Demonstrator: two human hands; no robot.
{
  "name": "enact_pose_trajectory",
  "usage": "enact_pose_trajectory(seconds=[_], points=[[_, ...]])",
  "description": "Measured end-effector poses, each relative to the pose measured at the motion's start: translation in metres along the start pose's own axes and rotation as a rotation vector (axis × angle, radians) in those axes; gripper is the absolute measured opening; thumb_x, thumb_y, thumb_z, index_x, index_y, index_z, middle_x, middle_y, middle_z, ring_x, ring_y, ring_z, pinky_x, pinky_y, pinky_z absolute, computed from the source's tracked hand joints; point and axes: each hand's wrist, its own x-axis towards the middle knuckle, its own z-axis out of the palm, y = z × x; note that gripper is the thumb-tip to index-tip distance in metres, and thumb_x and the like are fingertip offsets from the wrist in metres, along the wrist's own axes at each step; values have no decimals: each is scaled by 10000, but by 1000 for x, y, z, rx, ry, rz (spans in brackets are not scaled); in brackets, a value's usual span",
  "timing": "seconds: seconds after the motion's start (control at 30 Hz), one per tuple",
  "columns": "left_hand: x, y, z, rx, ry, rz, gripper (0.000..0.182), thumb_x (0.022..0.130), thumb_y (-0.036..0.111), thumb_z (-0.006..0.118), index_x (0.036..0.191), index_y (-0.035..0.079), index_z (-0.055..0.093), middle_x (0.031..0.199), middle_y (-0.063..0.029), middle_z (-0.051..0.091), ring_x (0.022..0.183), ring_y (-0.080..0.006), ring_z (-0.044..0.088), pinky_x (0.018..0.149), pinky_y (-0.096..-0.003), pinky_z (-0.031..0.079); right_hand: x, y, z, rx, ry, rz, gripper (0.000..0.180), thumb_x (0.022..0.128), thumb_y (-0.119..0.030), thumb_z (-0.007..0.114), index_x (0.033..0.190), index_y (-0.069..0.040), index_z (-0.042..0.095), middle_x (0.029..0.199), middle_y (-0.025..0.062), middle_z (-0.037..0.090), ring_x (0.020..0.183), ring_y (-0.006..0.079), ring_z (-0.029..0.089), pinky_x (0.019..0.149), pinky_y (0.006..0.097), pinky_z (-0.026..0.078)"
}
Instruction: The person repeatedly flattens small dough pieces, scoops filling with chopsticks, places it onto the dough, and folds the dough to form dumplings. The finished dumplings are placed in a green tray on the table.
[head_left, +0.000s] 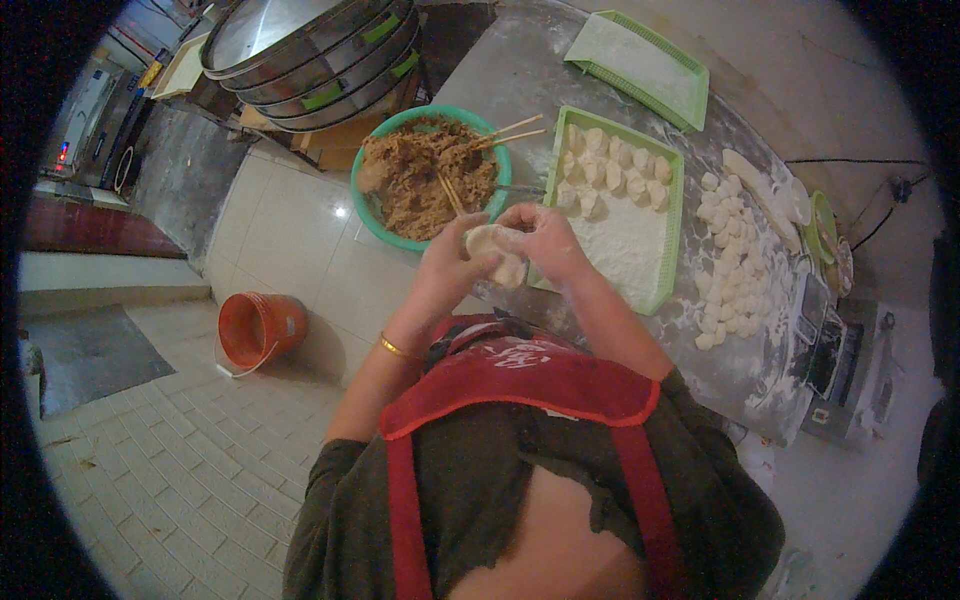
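Both floury hands meet in front of the red apron. My left hand (448, 262) holds a pale round of dough (484, 238), its thumb lying across it. The fingers of my right hand (551, 241) pinch the dough's other side; a second pale dough piece (510, 273) shows just below them. Whether filling sits inside is hidden. Just beyond my left hand stands a green basin (360, 199) of brown minced filling (427, 180) with wooden chopsticks (517, 135) stuck in it. Right of it, a light-green plastic tray (667, 259) bears rows of folded dumplings (615, 176) on flour.
Many small dough lumps (727, 270) lie on the floury metal table (675, 367), near a long dough strip (761, 199). Another floured tray (637, 67) sits at the back. Stacked steel steamers (315, 67) stand far left. An orange bucket (262, 330) is on the floor.
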Motion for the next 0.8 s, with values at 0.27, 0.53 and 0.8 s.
enact_pose_trajectory(seconds=[0.27, 0.53, 0.8], points=[[6, -4, -1, -475, 134, -27, 334, 780, 54, 635, 1097, -10, 550, 996, -84, 625, 879, -180, 602, 767, -297, 495, -2, -1, 4, 300, 43, -70, 308, 777, -177, 685, 1019, -6, 602, 883, 39, 608, 813, 128, 549, 748, 282, 459], [3, 1, -1, -327, 13, -85, 378, 773, 90, 660, 1116, -6, 533, 980, -79, 626, 843, -173, 604, 753, -298, 493, -2, 1, -11, -62, 32, -72, 314, 718, -95, 696, 1001, -35, 577, 901, 29, 594, 831, 117, 556, 751, 269, 466], [1, 3, 4, -254, -117, -78, 357, 829, 185, 633, 1131, 8, 562, 985, -57, 634, 854, -145, 602, 743, -290, 487, -5, -14, -9, -83, 22, -123, 312, 712, -131, 707, 995, -36, 614, 899, 51, 631, 848, 137, 588, 771, 290, 480]])
